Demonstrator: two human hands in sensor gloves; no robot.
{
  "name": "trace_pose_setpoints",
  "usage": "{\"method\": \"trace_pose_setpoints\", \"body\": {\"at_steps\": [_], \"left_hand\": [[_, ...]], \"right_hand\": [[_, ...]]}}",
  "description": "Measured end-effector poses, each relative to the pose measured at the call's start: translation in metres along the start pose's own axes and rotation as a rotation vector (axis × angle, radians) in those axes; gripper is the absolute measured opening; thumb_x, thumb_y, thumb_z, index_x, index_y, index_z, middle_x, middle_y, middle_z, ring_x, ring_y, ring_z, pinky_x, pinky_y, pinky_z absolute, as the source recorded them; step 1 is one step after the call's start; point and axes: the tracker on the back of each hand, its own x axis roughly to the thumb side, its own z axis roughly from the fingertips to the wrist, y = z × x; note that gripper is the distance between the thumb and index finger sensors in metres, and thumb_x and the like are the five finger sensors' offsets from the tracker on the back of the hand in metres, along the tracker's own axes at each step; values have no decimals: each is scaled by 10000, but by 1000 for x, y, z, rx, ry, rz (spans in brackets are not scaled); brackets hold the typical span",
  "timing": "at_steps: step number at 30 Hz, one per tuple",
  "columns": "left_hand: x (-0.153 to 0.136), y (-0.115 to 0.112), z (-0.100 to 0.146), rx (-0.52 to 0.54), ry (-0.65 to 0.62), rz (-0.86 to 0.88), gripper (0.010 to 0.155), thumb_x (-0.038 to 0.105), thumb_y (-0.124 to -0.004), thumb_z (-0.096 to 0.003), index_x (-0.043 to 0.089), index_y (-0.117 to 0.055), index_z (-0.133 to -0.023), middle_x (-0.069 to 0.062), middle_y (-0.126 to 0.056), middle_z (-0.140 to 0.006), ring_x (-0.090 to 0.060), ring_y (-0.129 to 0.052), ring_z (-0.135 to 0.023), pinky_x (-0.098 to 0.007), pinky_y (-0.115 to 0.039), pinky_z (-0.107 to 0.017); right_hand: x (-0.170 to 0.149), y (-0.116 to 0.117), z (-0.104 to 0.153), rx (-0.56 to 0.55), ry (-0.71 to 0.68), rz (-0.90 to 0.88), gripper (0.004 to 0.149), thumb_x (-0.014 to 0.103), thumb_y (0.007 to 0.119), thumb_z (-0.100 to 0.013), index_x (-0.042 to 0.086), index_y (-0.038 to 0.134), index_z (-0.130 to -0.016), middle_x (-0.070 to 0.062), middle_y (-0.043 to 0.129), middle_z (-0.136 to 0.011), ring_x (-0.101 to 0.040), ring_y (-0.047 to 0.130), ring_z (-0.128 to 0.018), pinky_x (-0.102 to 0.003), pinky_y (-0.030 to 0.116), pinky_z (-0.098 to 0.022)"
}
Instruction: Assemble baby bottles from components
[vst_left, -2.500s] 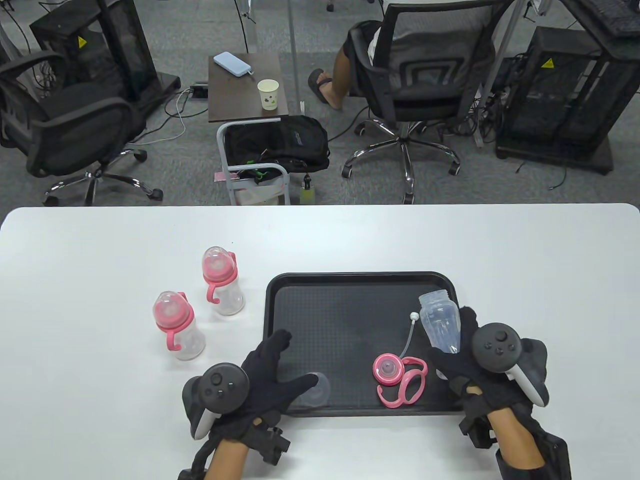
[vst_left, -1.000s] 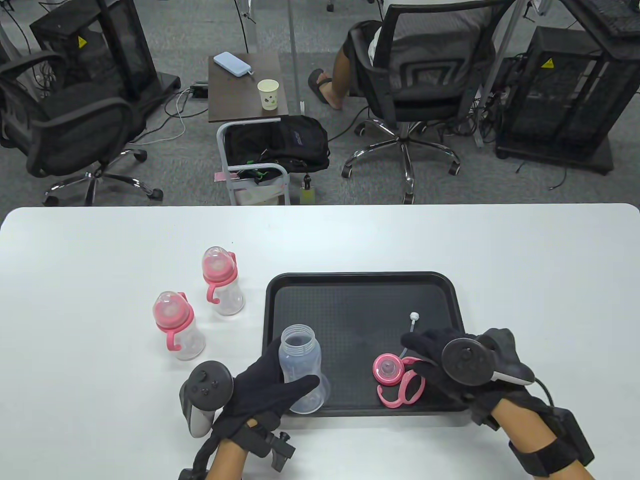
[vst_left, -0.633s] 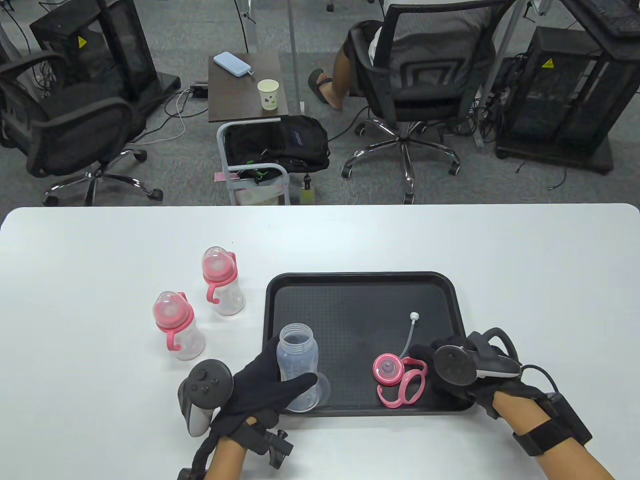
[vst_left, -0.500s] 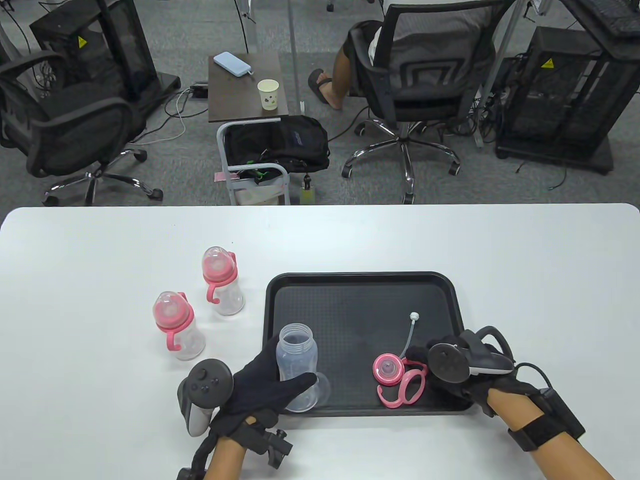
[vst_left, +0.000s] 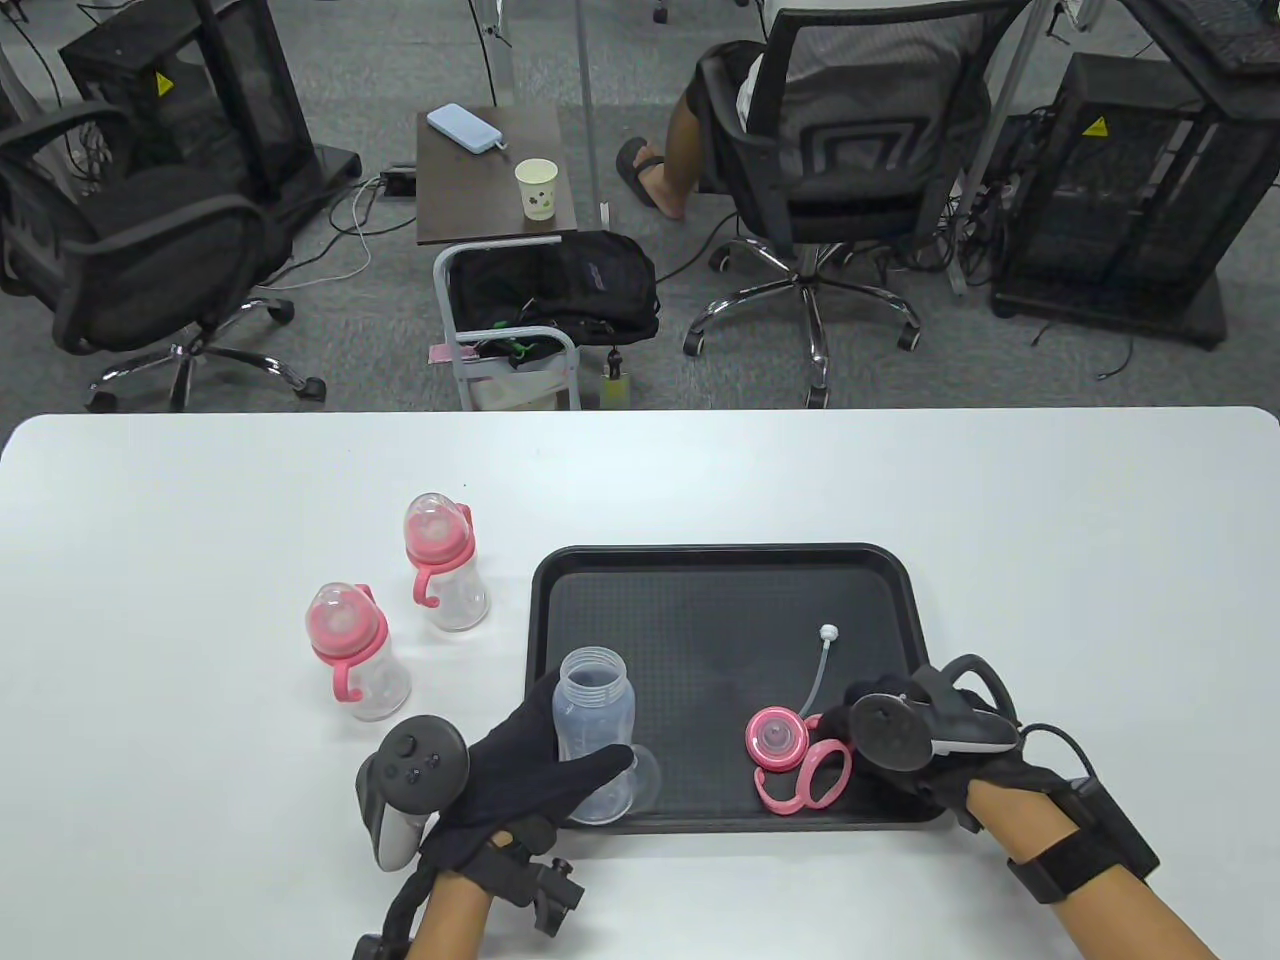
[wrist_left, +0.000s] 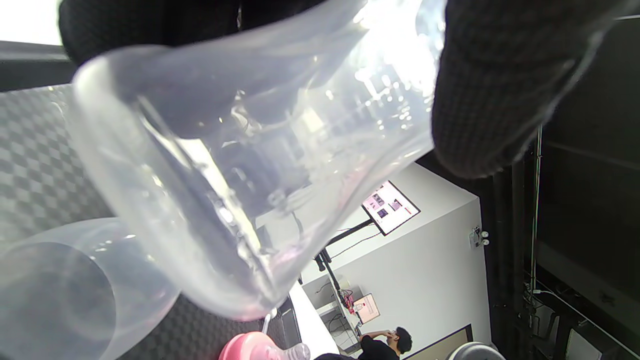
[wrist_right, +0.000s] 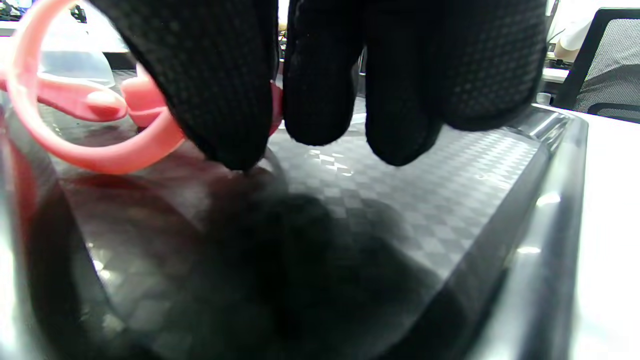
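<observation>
My left hand (vst_left: 530, 775) grips the clear bottle (vst_left: 595, 735) upright at the tray's (vst_left: 720, 560) near-left corner. My right hand (vst_left: 900, 740), fingers (wrist_right: 225, 100) curled, touches the pink collar's (vst_left: 800, 755) handle. Far left on the desk (vst_left: 200, 500) stand two assembled bottles (vst_left: 350, 650).

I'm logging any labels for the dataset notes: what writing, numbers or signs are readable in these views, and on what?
No text reads clearly.
Yellow triangular warning signs on the black cabinets: symbol only, too small to make out.
Print on the paper cup: a green pattern, no words.
Markings on the clear bottle in the left hand: blurred.
Wall monitor: unreadable.
</observation>
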Motion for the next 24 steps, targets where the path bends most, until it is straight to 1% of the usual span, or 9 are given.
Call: {"method": "trace_pose_setpoints", "body": {"at_steps": [8, 13, 18, 21, 22, 24], "left_hand": [[-1, -1, -1, -3, 13, -13, 989, 740, -899, -404, 187, -546, -1145, -107, -780, -1039, -414, -924, -816, -524, -805, -574], [-1, 0, -1, 0, 7, -19, 989, 736, -902, -402, 192, -542, -1146, -107, -777, -1041, -415, -918, -822, -526, -800, -580], [1, -1, -1, 0, -4, -32, 990, 736, -902, -401, 191, -542, -1145, -107, -777, -1041, -414, -919, -823, -526, -800, -581], [2, -1, 0, 0, -9, -35, 987, 736, -902, -403, 192, -544, -1145, -106, -776, -1042, -414, -919, -823, -525, -801, -581], [1, -1, 0, -1, -10, -35, 987, 736, -902, -404, 192, -542, -1145, -106, -776, -1042, -414, -918, -823, -526, -800, -580], [2, -2, 0, -4, -14, -41, 989, 736, -903, -400, 193, -543, -1145, -108, -776, -1042, -414, -919, -822, -525, -801, -581]], "right_hand": [[3, -6, 10, 2, -1, -2, 432, 318, 966, -456, 295, 827, -865, -88, 900, -866, -400, 960, -659, -552, 833, -467], [6, -18, 22, -7, -3, -26, 438, 321, 946, -467, 265, 823, -884, -94, 906, -866, -407, 958, -664, -559, 830, -469], [18, -38, 42, -34, -31, -56, 451, 321, 917, -483, 211, 814, -908, -111, 913, -854, -410, 961, -658, -563, 830, -465], [26, -52, 53, -69, -46, -91, 470, 321, 871, -505, 157, 792, -939, -128, 926, -832, -411, 972, -636, -560, 836, -450], [27, -57, 56, -88, -55, -109, 475, 331, 857, -509, 148, 789, -942, -126, 936, -815, -399, 983, -620, -549, 846, -437], [30, -66, 59, -120, -45, -219, 481, 324, 832, -522, 113, 779, -951, -139, 937, -805, -405, 986, -601, -552, 845, -423]]}}
